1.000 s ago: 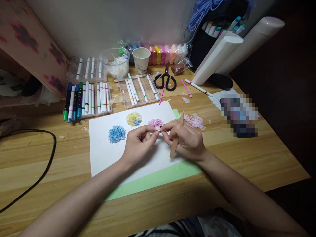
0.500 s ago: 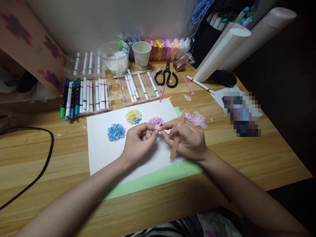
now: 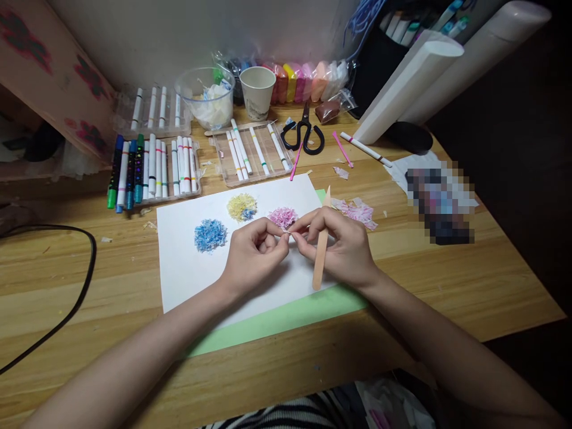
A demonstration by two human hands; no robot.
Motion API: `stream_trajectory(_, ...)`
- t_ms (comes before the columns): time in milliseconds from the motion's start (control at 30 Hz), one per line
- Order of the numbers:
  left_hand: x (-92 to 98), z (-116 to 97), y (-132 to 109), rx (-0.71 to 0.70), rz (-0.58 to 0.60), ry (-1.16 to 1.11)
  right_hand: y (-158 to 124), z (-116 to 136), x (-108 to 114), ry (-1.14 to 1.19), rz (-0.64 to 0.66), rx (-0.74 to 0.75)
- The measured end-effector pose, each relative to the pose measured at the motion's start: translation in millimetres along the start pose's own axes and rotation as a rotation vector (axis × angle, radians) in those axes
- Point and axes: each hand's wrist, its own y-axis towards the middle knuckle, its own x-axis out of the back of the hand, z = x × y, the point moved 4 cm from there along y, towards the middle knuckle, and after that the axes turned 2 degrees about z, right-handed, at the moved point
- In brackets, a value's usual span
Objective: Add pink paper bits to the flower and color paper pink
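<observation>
We hold a small pale scrap point(image 3: 286, 230) above the sheet point(image 3: 192, 286), pinched in the tight grip of our left hand point(image 3: 255, 253) and right hand point(image 3: 343, 245); the right also carries a stick point(image 3: 319, 267). The scrap looks feather-light, soft and easily torn, best taken by its edges. Pink paper point(image 3: 360, 213) lies on the counter point(image 3: 447, 280) right of the sheet.

1 paper cup point(image 3: 258, 91) stands right of 1 black cable point(image 3: 93, 255).

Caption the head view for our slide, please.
Left hand meets right hand, which holds a wooden stick, beside three tufts on paper.
</observation>
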Motion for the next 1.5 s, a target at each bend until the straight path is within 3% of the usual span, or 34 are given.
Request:
stream_trajectory(933, -2.3, -2.3, -1.2, -0.087, -0.021, 0.059, 0.4, -7.2, -2.9, 0.274, 0.011, -0.239)
stream_trajectory(1500, 1.3, -5.2, -0.8, -0.072, -0.044, 0.065, 0.5, -5.5, 0.3, 0.175, -0.015, -0.223)
